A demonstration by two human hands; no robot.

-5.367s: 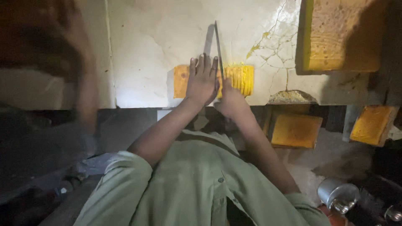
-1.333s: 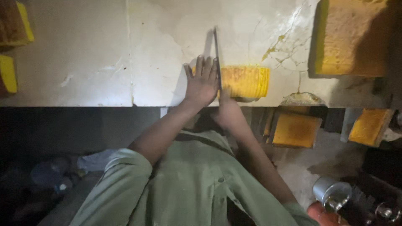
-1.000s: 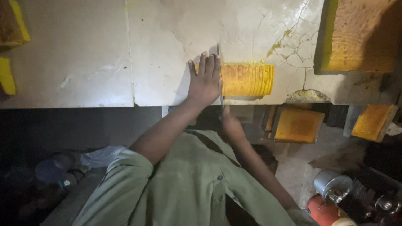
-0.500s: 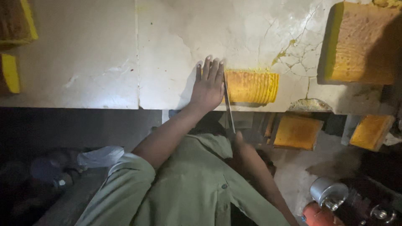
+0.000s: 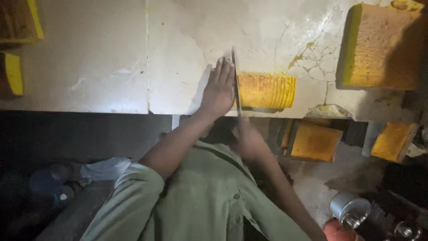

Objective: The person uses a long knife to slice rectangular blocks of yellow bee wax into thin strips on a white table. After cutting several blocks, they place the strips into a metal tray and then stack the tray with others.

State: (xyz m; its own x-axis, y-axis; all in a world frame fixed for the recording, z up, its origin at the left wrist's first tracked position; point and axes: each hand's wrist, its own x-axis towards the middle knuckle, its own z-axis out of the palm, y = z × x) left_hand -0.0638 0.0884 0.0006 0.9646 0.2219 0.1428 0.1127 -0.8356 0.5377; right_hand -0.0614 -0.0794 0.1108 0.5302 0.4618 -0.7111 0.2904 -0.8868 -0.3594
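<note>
Head view: my left hand [image 5: 218, 89] presses flat, fingers spread, beside the sliced yellow cake [image 5: 266, 91]; my right hand [image 5: 248, 140], blurred, grips the knife [image 5: 235, 85] against it.

Table [image 5: 89, 67]: pale stone, matt, cracked and stained yellow. Knife [image 5: 235, 85]: thin metal blade, dull sheen. Sliced block [image 5: 266, 91]: yellow, spongy, ridged, browned top. Large block [image 5: 381, 47]: porous, rough. Shirt [image 5: 200, 201]: green woven cloth, matt.
</note>
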